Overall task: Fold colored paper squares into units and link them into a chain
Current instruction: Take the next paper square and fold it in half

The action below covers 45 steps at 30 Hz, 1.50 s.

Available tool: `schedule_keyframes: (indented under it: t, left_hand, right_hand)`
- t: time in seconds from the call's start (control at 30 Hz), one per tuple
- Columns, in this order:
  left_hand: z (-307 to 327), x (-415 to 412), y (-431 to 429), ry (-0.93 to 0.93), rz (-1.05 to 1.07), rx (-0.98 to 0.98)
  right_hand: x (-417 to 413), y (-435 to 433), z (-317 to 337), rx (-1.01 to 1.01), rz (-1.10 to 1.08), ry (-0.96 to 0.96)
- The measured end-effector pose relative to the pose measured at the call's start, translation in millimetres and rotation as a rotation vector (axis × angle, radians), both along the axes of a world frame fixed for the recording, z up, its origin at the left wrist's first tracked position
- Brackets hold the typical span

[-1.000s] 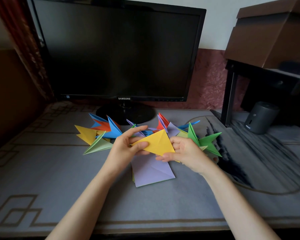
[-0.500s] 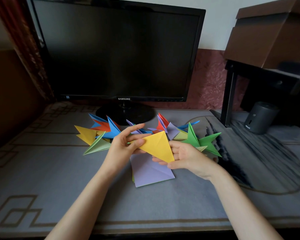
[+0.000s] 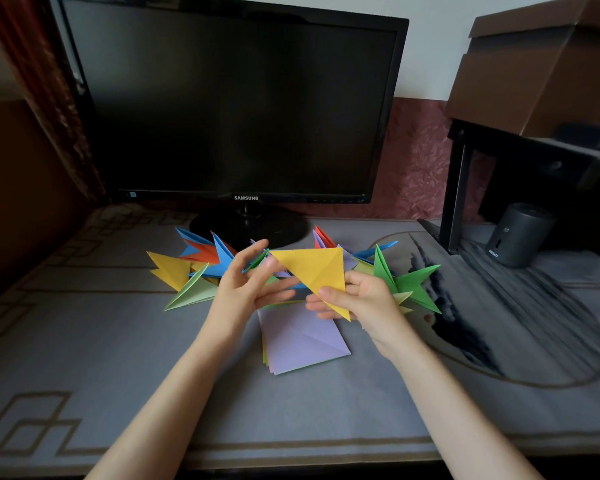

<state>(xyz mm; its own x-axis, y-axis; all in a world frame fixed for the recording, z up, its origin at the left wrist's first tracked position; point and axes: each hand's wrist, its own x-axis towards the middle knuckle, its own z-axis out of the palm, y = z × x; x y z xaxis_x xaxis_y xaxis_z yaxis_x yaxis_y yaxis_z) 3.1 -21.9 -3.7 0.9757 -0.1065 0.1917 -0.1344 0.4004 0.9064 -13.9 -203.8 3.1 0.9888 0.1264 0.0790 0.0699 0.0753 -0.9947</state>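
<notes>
Yellow triangle [image 3: 312, 268] is lifted off the surface [image 3: 118, 341]. Right hand [image 3: 364, 299] pinches its lower corner, probably to leave the edges free for creasing. Left hand [image 3: 243, 292] is open-fingered at its 9 o'clock. Purple squares [image 3: 302, 341] lie at 6 o'clock, within easy reach.

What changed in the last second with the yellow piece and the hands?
The yellow triangle turned so one point now faces down, and it shifted toward the right hand, which pinches it. The left hand opened its fingers and appears to have let go of the corner. The purple sheets, folded units and monitor stayed put.
</notes>
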Motion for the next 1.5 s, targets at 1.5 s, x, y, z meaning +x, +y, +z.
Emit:
schedule_keyframes:
  t: [1.5]
  left_hand:
    - [-3.6, -5.3, -4.6, -0.13, 0.039, 0.333]
  right_hand:
    - [7.8, 14.2, 3.0, -0.221, -0.086, -0.244]
